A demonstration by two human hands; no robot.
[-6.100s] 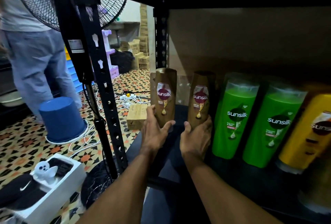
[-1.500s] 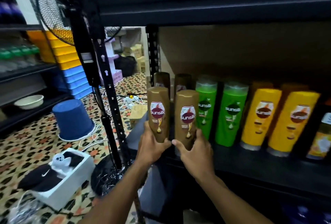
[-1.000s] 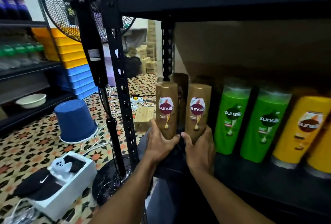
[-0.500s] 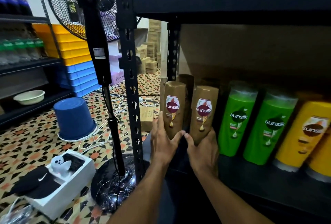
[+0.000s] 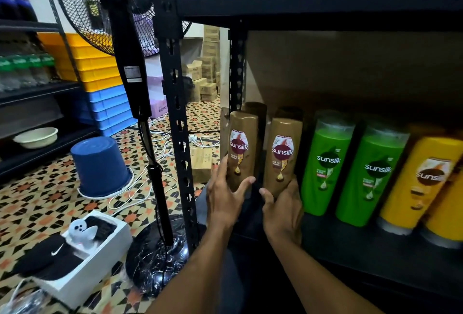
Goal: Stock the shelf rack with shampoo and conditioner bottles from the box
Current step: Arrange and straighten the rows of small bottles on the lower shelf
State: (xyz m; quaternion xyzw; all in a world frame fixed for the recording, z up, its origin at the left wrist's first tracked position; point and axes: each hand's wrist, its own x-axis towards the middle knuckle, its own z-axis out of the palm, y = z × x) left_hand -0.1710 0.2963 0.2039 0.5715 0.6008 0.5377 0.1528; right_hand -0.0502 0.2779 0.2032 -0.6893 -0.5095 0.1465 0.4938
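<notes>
Head view: a moment ago the two brown bottles were held out in front of the rack, clear of the row. Now they stand upright at the far-left end of the shelf (image 5: 350, 246), directly in front of two more brown bottles (image 5: 255, 109) already stocked behind them. This pair looks all but placed, and what remains is probably to let go and draw back (whether the bases already sit on the shelf cannot be told, since the hands cover them).

The left hand (image 5: 223, 203) holds the left brown bottle (image 5: 241, 148) low down, with its fingers up the bottle's left side and its thumb laid across the front. The right hand (image 5: 283, 211) grips the lower part of the right brown bottle (image 5: 283, 153), thumb on the near-left edge and fingers curled round the right side. The two bottles stand side by side with a narrow gap between them. The left one is just beside the rack's rear post (image 5: 236, 68), and the right one is just left of the nearest green bottle (image 5: 325, 163). A second green bottle and the yellow bottles (image 5: 421, 178) continue the row to the right.
</notes>
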